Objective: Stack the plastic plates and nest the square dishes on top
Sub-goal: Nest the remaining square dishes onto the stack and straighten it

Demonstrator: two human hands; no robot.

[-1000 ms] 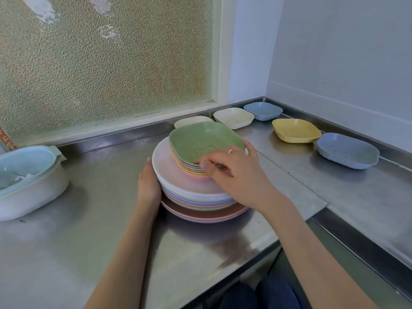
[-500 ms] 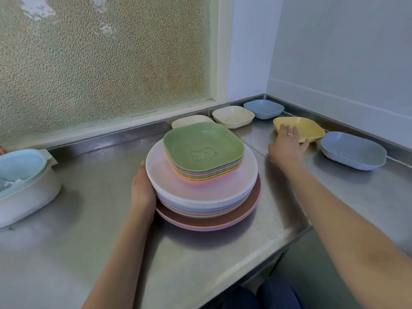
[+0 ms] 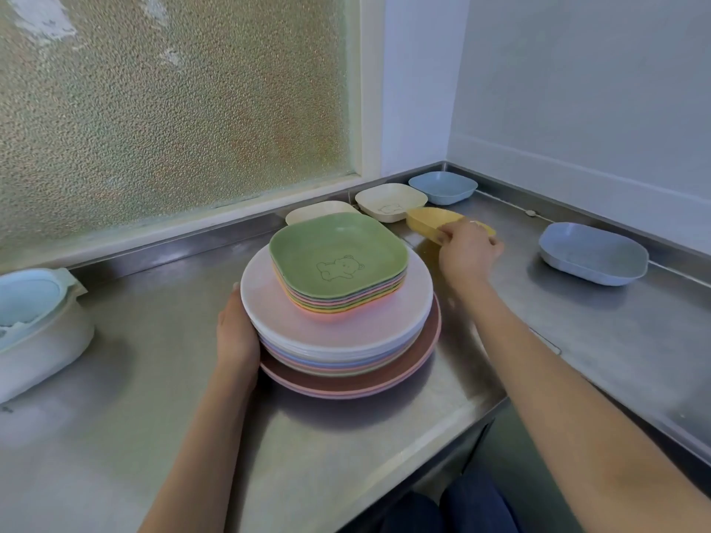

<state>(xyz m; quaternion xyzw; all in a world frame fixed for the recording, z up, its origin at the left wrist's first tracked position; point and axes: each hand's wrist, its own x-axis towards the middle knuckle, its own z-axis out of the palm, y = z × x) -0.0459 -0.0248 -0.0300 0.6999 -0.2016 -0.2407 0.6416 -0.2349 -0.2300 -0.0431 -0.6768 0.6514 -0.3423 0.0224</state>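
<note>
A stack of round plastic plates (image 3: 400,321) stands mid-counter. Several square dishes are nested on it, a green one with a bear drawing (image 3: 338,259) on top. My left hand (image 3: 234,336) rests flat against the stack's left side. My right hand (image 3: 467,250) grips a yellow square dish (image 3: 431,221), tilted and lifted just right of the stack. Loose on the counter lie a cream dish (image 3: 319,213) behind the stack, another cream dish (image 3: 390,201), a blue dish (image 3: 442,186) in the corner and a larger blue dish (image 3: 592,251) at the right.
A white and pale-blue lidded container (image 3: 34,325) sits at the left. The steel counter (image 3: 327,448) has a front edge just below the stack, with a step down to a lower section at the right. A frosted window and walls close off the back.
My right hand left the green dish, reached right to the yellow dish, took hold of it and lifted it toward the stack. My left hand stayed against the plates.
</note>
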